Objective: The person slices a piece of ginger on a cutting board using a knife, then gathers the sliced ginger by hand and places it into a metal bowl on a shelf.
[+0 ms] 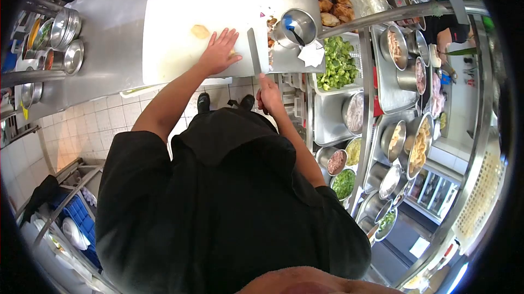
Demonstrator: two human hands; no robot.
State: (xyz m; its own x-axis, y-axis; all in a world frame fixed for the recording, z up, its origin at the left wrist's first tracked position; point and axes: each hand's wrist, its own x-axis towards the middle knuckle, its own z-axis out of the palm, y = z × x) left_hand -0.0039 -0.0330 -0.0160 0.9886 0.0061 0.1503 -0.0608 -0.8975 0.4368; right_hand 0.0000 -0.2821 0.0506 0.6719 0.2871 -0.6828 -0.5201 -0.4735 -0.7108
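Observation:
My left hand (219,52) lies on the white cutting board (169,32) with its fingers spread, over a small pale yellowish piece that shows partly beside the fingers. Another pale piece (200,32) rests on the board just above and left of that hand. My right hand (269,95) is closed round the handle of a knife (254,51), at the board's near right edge. The blade points away from me, apart from my left hand. Small dark and brown scraps (271,22) lie right of the knife.
A metal pot (300,25) with a blue-and-black utensil stands right of the board, near white paper (311,54). Farther right are chopped greens (337,64), browned meat (334,7) and racks of metal containers. Stacked metal bowls (65,27) stand at the left.

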